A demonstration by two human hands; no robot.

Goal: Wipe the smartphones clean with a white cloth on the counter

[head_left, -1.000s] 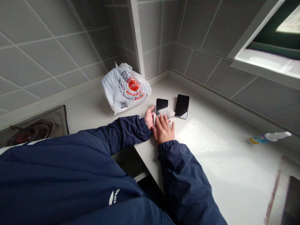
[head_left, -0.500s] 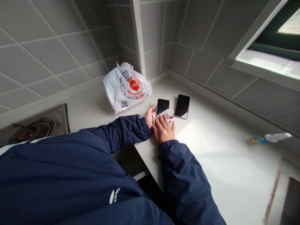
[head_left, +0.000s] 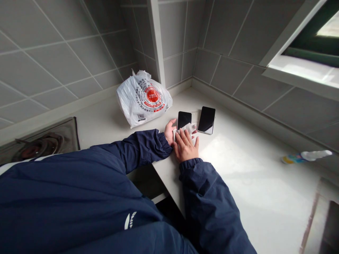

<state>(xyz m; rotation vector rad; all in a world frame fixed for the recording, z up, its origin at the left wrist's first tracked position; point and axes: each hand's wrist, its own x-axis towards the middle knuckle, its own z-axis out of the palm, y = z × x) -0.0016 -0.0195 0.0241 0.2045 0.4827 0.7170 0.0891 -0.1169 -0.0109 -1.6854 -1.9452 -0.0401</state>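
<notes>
My left hand (head_left: 169,132) is closed round a black phone (head_left: 184,120) from below, its fingertips showing past the phone's right edge. A crumpled white tissue (head_left: 189,129) covers the lower part of the screen. Over the tissue lies my right hand (head_left: 187,147), palm down, its fingers stretched out and somewhat apart, pressing on it. What the right palm covers is hidden. To the right of the hands, a second black phone-like device (head_left: 206,120) with a light-coloured edge rests screen up on the white counter (head_left: 230,169).
A white plastic bag (head_left: 143,100) with red and black print stands behind my left forearm. At the far left is a gas hob (head_left: 39,143). A spray bottle (head_left: 305,156) is on the right, near a dark recess (head_left: 329,229). Tiled walls meet behind the counter.
The tissue has shifted slightly under my right hand, and more of its top edge shows. Both hands stay in nearly the same place; the whole view has moved a little.
</notes>
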